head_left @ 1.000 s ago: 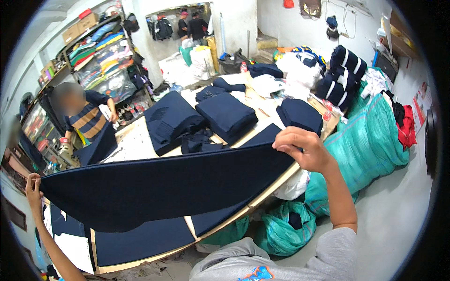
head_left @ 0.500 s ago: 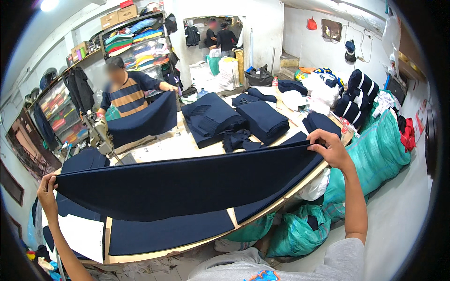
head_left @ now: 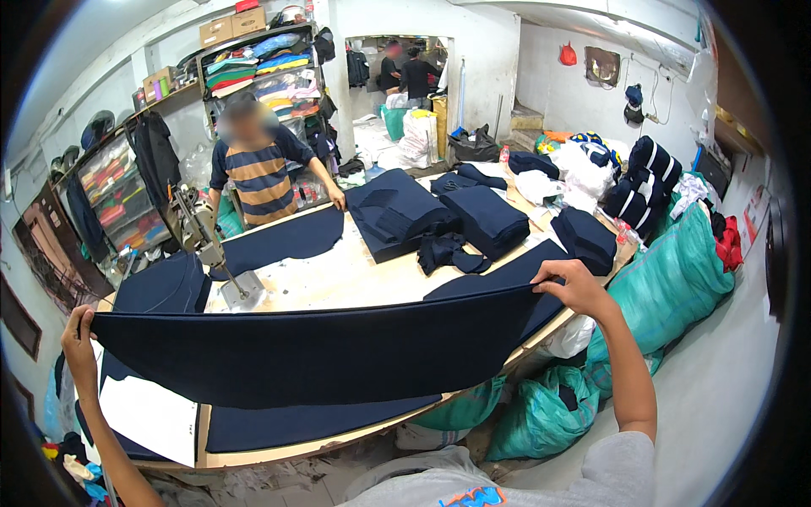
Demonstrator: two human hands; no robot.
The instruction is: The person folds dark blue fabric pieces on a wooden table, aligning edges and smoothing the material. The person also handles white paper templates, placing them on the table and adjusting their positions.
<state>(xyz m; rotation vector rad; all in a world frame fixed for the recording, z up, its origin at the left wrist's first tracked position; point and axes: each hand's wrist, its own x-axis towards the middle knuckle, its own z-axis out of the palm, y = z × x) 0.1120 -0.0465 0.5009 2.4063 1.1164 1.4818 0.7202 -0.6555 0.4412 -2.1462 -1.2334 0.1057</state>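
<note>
A long dark navy fabric panel (head_left: 312,355) hangs stretched between my two hands above the near side of the table. My left hand (head_left: 78,334) pinches its left top corner, and my right hand (head_left: 576,286) pinches the right top corner. The panel's upper edge runs nearly straight; its lower edge curves. Beneath it, more navy fabric (head_left: 312,427) lies flat on the wooden table (head_left: 338,287), partly hidden by the panel. Next to that, near my left forearm, rests a white paper sheet (head_left: 152,418).
A cutting machine (head_left: 198,228) stands on the table at the left. Across from me, a person in a striped shirt (head_left: 258,173) touches a navy piece (head_left: 283,241). Navy stacks (head_left: 486,220) sit at the far side. Green sacks (head_left: 667,296) line the right.
The person opposite has laid their navy piece down on the table. My panel has shifted slightly left and lower, still held at both corners. The view has shifted slightly.
</note>
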